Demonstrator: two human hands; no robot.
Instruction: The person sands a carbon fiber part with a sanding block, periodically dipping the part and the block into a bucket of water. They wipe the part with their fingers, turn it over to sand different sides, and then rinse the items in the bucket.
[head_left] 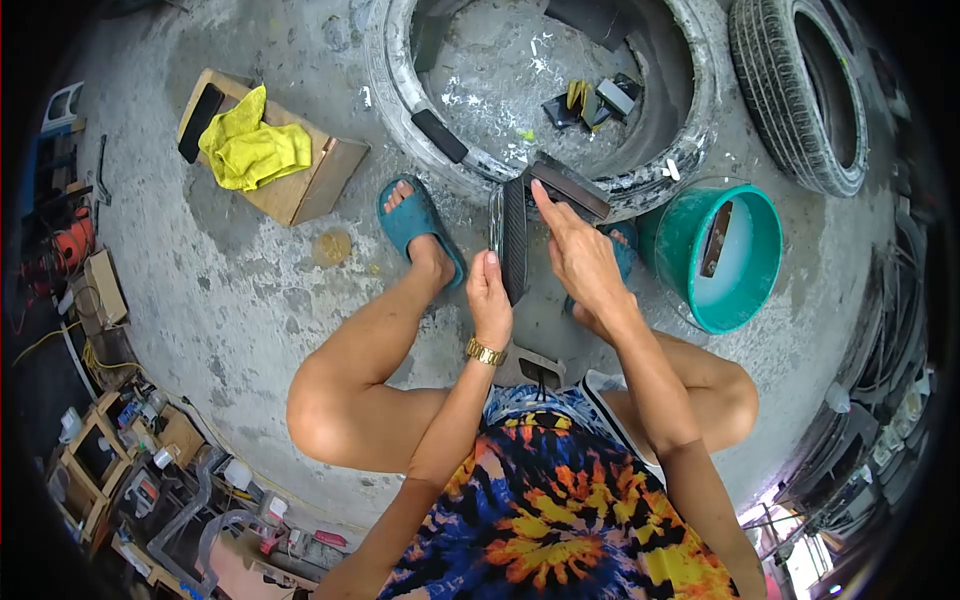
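Biggest thing first: rough grey concrete floor (235,310), blotchy and stained. Lying flat on it is a fat rubber tyre (390,90) with pale smears round its ring, and off to the right there's a second tyre (775,95) standing up, with grooved tread. Next down is a boxy wooden stand (325,185) with a crumpled, soft yellow cloth (255,150) draped on top, then a round green plastic bucket (662,240) with cloudy liquid and a narrow brown piece in it.

Now the grip. Left hand (490,300), gold-toned metal watch on the wrist, is closed round the lower end of a long black strip (514,240), thumb up along its edge. The strip has a fine woven-looking texture and sits upright-ish just below the flat tyre. Right hand (582,250) has its index finger stretched out onto a smooth, dark brown oblong block (582,196) by the strip's top end. Its other fingers are partly hidden, so I can't tell how tightly that grip is closed.
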